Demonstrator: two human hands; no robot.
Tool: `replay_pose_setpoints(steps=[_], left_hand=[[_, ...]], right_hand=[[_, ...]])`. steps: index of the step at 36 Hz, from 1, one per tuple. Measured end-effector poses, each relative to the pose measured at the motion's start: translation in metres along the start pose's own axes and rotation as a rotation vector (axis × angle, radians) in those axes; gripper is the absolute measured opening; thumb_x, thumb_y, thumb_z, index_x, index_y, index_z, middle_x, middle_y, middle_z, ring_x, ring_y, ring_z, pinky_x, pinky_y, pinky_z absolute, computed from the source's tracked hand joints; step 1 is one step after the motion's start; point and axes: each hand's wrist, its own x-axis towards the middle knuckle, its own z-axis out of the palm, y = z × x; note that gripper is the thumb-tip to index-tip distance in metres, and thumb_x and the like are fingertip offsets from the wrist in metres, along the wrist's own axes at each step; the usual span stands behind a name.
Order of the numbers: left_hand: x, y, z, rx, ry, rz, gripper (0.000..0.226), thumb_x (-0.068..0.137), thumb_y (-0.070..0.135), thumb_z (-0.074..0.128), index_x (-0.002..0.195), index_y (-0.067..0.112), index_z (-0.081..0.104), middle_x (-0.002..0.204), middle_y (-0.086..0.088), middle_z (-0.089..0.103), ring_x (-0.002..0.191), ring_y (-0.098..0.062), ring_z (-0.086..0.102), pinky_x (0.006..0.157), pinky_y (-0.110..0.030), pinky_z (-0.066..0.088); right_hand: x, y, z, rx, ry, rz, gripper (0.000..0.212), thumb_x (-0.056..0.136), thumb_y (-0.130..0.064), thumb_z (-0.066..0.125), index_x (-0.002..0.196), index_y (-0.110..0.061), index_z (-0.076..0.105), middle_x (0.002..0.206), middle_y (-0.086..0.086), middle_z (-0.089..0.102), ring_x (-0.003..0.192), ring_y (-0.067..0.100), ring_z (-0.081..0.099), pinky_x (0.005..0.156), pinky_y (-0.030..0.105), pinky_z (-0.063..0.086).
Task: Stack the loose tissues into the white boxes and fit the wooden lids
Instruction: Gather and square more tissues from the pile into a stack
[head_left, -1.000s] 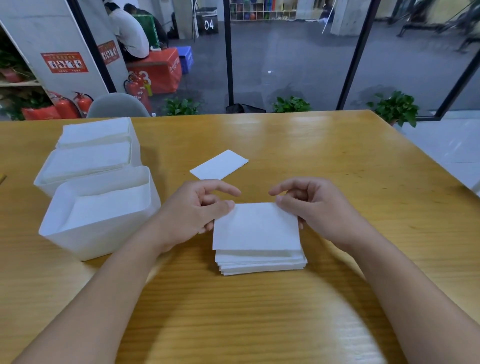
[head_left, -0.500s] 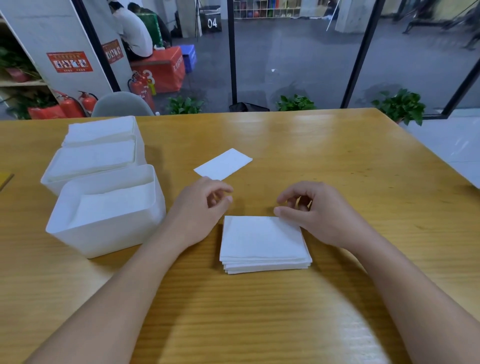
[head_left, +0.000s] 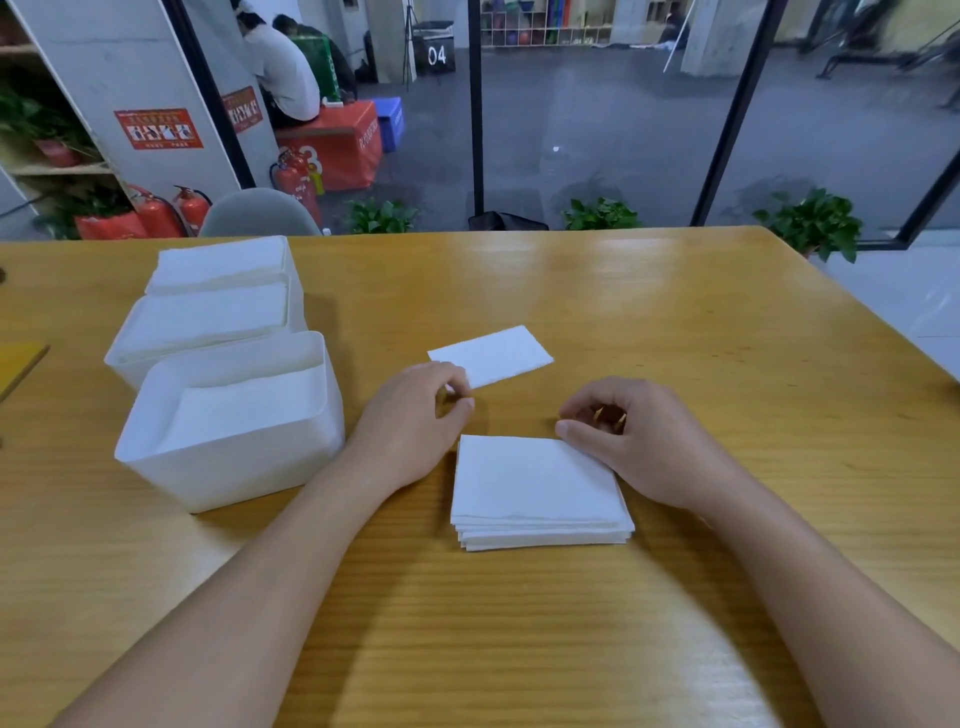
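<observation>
**Tissue stack squared up, boxes wait at left**

A flat, square stack of soft white tissues (head_left: 540, 491) lies on the glossy wood-grain table (head_left: 701, 332), w/ one loose folded tissue (head_left: 493, 355) just beyond it. Three smooth white plastic boxes (head_left: 228, 415) sit at left, each holding tissues. Vs. a second ago, the top sheet no longer overhangs; the pile's edges line up. The left hand (head_left: 415, 421) has pulled off the stack, fingers curled, thumb to fingertips, apparently holding nothing, though the view is poor there. The right hand (head_left: 639, 441) rests beside the stack's far right corner, fingers curled, thumb tip touching the top tissue.
</observation>
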Motion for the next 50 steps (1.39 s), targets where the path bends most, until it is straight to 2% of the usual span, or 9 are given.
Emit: replay_pose_setpoints(steps=[6,8,13,19,23,27,38,44,50], left_hand=[[-0.009,-0.004,-0.006,-0.096,0.133,-0.009,0.017,0.102,0.045,0.071,0.087,0.036,0.070,0.121,0.029,0.072,0.120,0.009,0.056,0.091,-0.015,0.041],[-0.004,-0.002,-0.007,-0.064,0.191,-0.002,0.004,0.103,0.044,0.069,0.101,0.041,0.070,0.121,0.033,0.066,0.118,0.013,0.047,0.088,-0.012,0.036],[0.010,-0.003,0.003,0.149,0.052,-0.072,0.050,0.110,0.050,0.060,0.155,0.029,0.056,0.158,0.013,0.053,0.147,-0.018,0.033,0.119,-0.036,0.032],[0.011,-0.008,0.007,0.065,0.098,-0.028,0.029,0.103,0.047,0.071,0.129,0.034,0.074,0.134,0.017,0.067,0.134,-0.015,0.042,0.111,-0.036,0.039],[0.010,-0.009,0.006,-0.015,0.094,-0.023,0.002,0.102,0.039,0.074,0.100,0.039,0.074,0.111,0.023,0.071,0.115,-0.010,0.054,0.091,-0.033,0.047],[0.008,-0.010,0.004,-0.073,0.112,-0.014,0.016,0.105,0.031,0.069,0.091,0.039,0.067,0.096,0.020,0.071,0.095,-0.006,0.061,0.078,-0.039,0.053],[0.005,-0.004,0.006,0.004,0.093,0.014,0.021,0.112,0.030,0.058,0.129,0.032,0.069,0.106,0.017,0.066,0.108,-0.010,0.057,0.093,-0.037,0.053],[0.010,0.007,0.008,-0.015,0.043,0.026,0.018,0.104,0.051,0.069,0.110,0.035,0.075,0.102,0.016,0.062,0.102,-0.011,0.058,0.092,-0.039,0.052],[0.011,0.008,0.011,-0.088,0.032,0.024,0.015,0.099,0.042,0.078,0.088,0.037,0.069,0.101,0.017,0.063,0.105,-0.005,0.054,0.102,-0.046,0.048]], right_hand=[[0.003,0.006,-0.001,0.033,0.040,-0.002,0.003,0.096,-0.043,0.080,0.093,-0.042,0.079,0.086,-0.019,0.072,0.069,0.009,0.061,0.062,0.021,0.051],[0.004,0.006,0.000,0.051,0.057,0.002,0.005,0.096,-0.040,0.080,0.091,-0.042,0.079,0.083,-0.018,0.072,0.068,0.010,0.062,0.061,0.022,0.050],[0.006,0.004,0.004,0.015,0.044,0.002,0.006,0.096,-0.040,0.081,0.091,-0.041,0.078,0.084,-0.021,0.071,0.068,0.006,0.060,0.062,0.018,0.049],[0.004,-0.001,0.006,0.012,0.048,0.000,0.006,0.097,-0.035,0.081,0.092,-0.038,0.079,0.083,-0.023,0.069,0.067,0.004,0.057,0.064,0.018,0.048],[0.003,-0.002,0.007,0.017,0.047,0.000,0.007,0.097,-0.034,0.081,0.091,-0.038,0.079,0.082,-0.024,0.069,0.067,0.006,0.059,0.063,0.020,0.048],[0.005,0.001,0.008,0.052,0.078,0.033,0.004,0.097,-0.037,0.081,0.097,-0.039,0.078,0.087,-0.018,0.071,0.070,0.011,0.061,0.064,0.023,0.051],[0.007,0.010,0.012,0.077,0.109,0.082,0.014,0.097,-0.039,0.080,0.110,-0.037,0.075,0.091,-0.018,0.071,0.074,0.009,0.063,0.070,0.025,0.054],[0.010,0.008,0.015,-0.019,0.072,0.115,0.015,0.097,-0.035,0.080,0.111,-0.034,0.076,0.092,-0.014,0.071,0.075,0.005,0.060,0.071,0.022,0.048],[0.010,0.006,0.013,-0.027,0.081,0.100,0.010,0.098,-0.036,0.079,0.107,-0.035,0.077,0.088,-0.016,0.071,0.075,0.006,0.062,0.072,0.023,0.051]])
